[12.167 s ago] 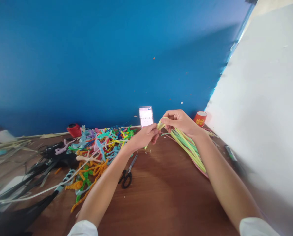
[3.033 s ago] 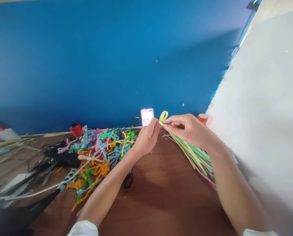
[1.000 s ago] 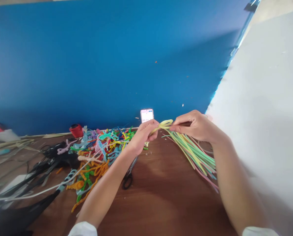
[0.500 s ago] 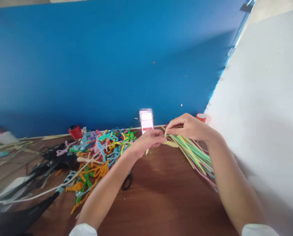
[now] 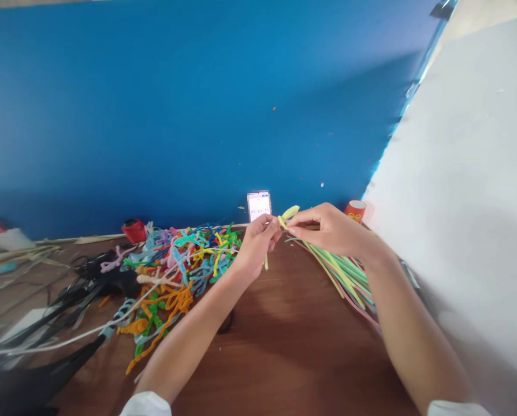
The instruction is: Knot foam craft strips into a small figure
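Observation:
Between my hands is a pale yellow pipe cleaner (image 5: 291,212), bent into a loop at its upper end. My left hand (image 5: 260,242) is closed on it, and a short tail sticks out below the fingers. Thumb and forefinger of my right hand (image 5: 327,228) pinch the same piece at the lower side of the loop. Under my right wrist lies a bundle of straight pipe cleaners (image 5: 349,274) in green, yellow and pink. A tangled heap of bent, coloured pipe cleaners (image 5: 182,257) spreads left of my left hand.
A phone (image 5: 259,203) showing a running timer leans against the blue wall (image 5: 175,115). One red spool (image 5: 134,230) stands behind the heap; a red cup-like roll (image 5: 355,211) is at right. A white cable (image 5: 89,335) and black gear (image 5: 45,375) lie left on the brown table (image 5: 284,346).
The yellow pipe cleaner's looped end has turned from pointing down right to pointing up right. My left hand has rotated upright, and my right fingers now hold lower on the piece.

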`<state>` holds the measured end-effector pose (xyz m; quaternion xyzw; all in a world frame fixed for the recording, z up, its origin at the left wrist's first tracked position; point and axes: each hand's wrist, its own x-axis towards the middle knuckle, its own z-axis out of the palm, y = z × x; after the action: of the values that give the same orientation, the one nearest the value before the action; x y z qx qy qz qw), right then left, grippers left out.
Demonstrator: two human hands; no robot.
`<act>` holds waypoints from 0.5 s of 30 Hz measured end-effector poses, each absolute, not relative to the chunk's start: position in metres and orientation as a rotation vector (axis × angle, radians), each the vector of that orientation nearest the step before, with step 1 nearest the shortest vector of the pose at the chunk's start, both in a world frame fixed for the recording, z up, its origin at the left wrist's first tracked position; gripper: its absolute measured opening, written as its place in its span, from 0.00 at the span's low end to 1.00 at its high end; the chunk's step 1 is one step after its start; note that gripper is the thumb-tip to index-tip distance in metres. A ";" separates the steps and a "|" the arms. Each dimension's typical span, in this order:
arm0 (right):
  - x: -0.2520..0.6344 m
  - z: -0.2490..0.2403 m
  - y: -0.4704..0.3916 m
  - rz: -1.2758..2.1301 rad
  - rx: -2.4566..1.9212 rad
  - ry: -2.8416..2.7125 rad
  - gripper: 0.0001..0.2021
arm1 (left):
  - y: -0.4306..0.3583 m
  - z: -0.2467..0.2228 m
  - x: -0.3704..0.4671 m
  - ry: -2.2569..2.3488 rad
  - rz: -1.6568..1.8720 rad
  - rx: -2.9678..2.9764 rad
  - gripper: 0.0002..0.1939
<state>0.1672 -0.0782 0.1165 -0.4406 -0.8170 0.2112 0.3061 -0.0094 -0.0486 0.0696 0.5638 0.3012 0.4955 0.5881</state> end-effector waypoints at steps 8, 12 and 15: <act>0.176 0.107 -0.065 0.672 -1.239 -2.191 0.14 | -0.045 0.071 -0.010 0.516 0.994 1.182 0.21; 0.186 0.104 -0.055 0.792 -1.273 -2.168 0.17 | -0.041 0.074 -0.019 0.559 0.891 1.402 0.19; 0.190 0.104 -0.050 0.784 -1.285 -2.124 0.17 | -0.042 0.079 -0.029 0.651 0.798 1.617 0.16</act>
<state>0.1897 -0.0495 0.1045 -0.4758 -0.7866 0.2904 0.2656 -0.0286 -0.0417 0.0786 0.6904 0.2777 0.3407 0.5746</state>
